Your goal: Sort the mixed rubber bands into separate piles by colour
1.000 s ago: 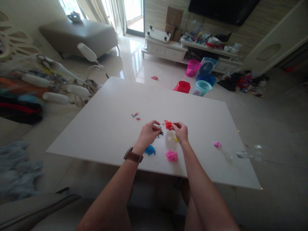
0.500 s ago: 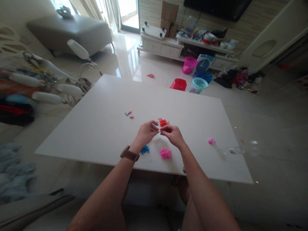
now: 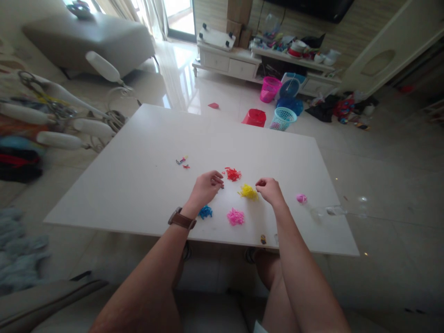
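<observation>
My left hand (image 3: pixel 207 187), with a brown watch on the wrist, hovers over the white table (image 3: pixel 138 185). Its fingertips are pinched together, and a tiny dark bit shows at their ends, too small to name. Just right of the yellow pile of small rubber bands (image 3: pixel 248 191) is my right hand (image 3: pixel 271 190), thumb and finger pressed together; whatever they hold is hidden. Between and beyond the hands lies a red pile of bands (image 3: pixel 233 174). Nearer me are a pink pile (image 3: pixel 236 217) and a blue pile (image 3: pixel 206 212), the blue one close to my left forearm.
Small coloured pieces (image 3: pixel 182 161) lie farther left on the table. At right are a pink rounded object (image 3: pixel 301 199) and a clear object (image 3: pixel 335 210). A small yellow figure (image 3: pixel 263 239) sits near the front edge. Baskets (image 3: pixel 284 119) stand on the floor beyond.
My hands have parted from where they met over the middle. The right hand has moved right, uncovering the yellow pile. The view has shifted slightly.
</observation>
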